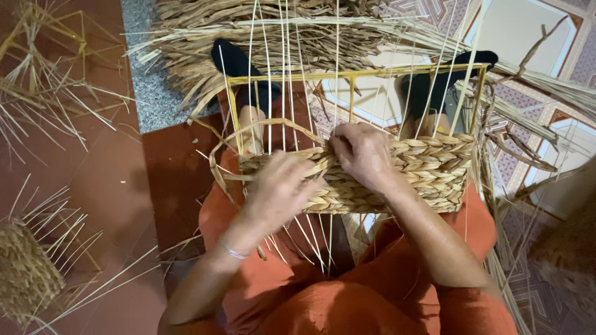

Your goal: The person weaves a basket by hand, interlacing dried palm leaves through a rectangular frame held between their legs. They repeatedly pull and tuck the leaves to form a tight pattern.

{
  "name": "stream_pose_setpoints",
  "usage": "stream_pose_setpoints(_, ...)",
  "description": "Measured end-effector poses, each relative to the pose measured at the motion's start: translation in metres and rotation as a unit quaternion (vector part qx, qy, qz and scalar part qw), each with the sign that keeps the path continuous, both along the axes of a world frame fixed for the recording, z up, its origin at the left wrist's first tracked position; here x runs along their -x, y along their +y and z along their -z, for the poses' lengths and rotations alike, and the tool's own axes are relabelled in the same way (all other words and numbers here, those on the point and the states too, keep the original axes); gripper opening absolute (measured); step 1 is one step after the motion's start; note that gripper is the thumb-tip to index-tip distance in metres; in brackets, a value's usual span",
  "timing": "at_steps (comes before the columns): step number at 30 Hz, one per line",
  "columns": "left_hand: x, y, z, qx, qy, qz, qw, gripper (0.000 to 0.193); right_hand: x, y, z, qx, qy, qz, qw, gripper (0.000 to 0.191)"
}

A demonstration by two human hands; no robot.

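A half-woven basket of pale plaited straw on a yellow wire frame [397, 177] rests across the lap of a person in rust-orange trousers [347, 298], seated on the floor. The woven band covers only the lower part of the frame; above it the bare yellow bars stand open, and thin upright straw stakes [285, 74] rise through them. Whether anything lies inside the basket I cannot tell, since the hands and weave hide it.

The left hand [279, 189] lies over the left end of the woven band, fingers curled down onto the plaits, seemingly pinching a strand, though the grip itself is hidden. The right hand [366, 155] sits just beside it at the top edge of the weave, fingers bent and pressing into the braid; both touch the basket. A loose flat straw strand [248, 133] loops out from the left corner.

Beyond the frame, a heap of dry straw bundles [261, 31] lies on the patterned tile floor [528, 31], by the person's black-socked feet. Another woven straw piece with protruding stakes [25, 273] sits well apart at the left.
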State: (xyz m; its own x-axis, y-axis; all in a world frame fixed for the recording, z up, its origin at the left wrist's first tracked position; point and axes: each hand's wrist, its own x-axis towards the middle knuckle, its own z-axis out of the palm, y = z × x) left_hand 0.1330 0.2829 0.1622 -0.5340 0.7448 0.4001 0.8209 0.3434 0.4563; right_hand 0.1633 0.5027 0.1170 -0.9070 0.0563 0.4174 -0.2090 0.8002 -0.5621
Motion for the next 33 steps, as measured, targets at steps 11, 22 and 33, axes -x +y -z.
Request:
stream_pose_setpoints(11, 0.001, -0.005, 0.056, 0.214, 0.052, -0.066, 0.973, 0.027, 0.010, -0.016, -0.015, -0.075, -0.022, -0.097, 0.992, 0.031)
stream_pose_setpoints(22, 0.036, 0.009, 0.003, 0.179, 0.136, -0.111, 0.968, 0.006, 0.002, -0.006, -0.018, 0.003, -0.122, -0.081, 0.989, 0.009)
stream_pose_setpoints(33, 0.002, 0.009, 0.001, 0.071, 0.129, 0.006, 0.989, 0.023, 0.010, 0.003, -0.010, 0.058, -0.150, -0.063, 0.985, 0.021)
